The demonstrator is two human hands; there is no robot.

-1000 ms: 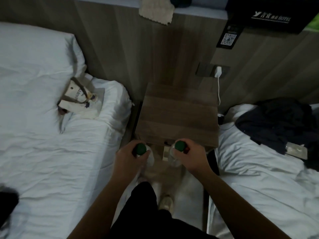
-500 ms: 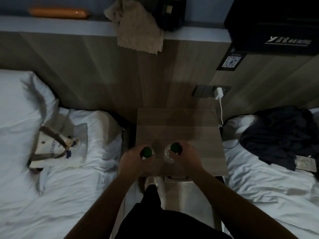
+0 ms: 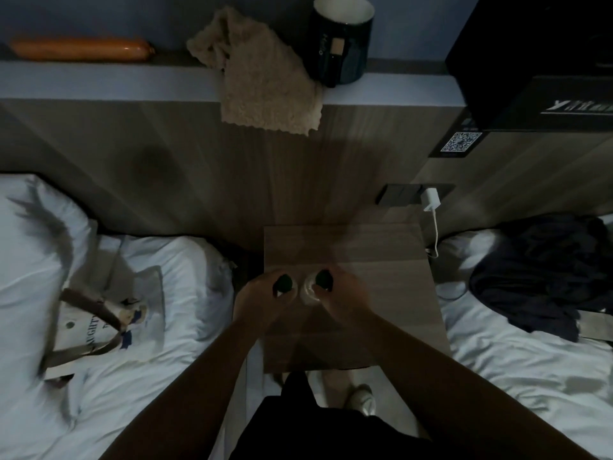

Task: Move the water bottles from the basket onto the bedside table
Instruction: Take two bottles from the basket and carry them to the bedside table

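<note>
Two clear water bottles with dark green caps are upright over the wooden bedside table (image 3: 381, 260). My left hand (image 3: 257, 298) grips the left bottle (image 3: 283, 283) around its neck. My right hand (image 3: 345, 297) grips the right bottle (image 3: 313, 288) the same way. The bottles are close side by side, near the table's left half. Their lower parts are hidden by my hands, so I cannot tell whether they touch the tabletop. No basket is in view.
A tote bag (image 3: 99, 323) lies on the white bed (image 3: 116, 376) to the left. Dark clothes (image 3: 544, 270) lie on the right bed. A charger (image 3: 431, 199) with a cable hangs behind the table. The ledge holds a cloth (image 3: 265, 84) and a dark mug (image 3: 341, 41).
Both hands carried the bottles forward from the table's front edge to over its top. The view tilted up, showing more of the ledge.
</note>
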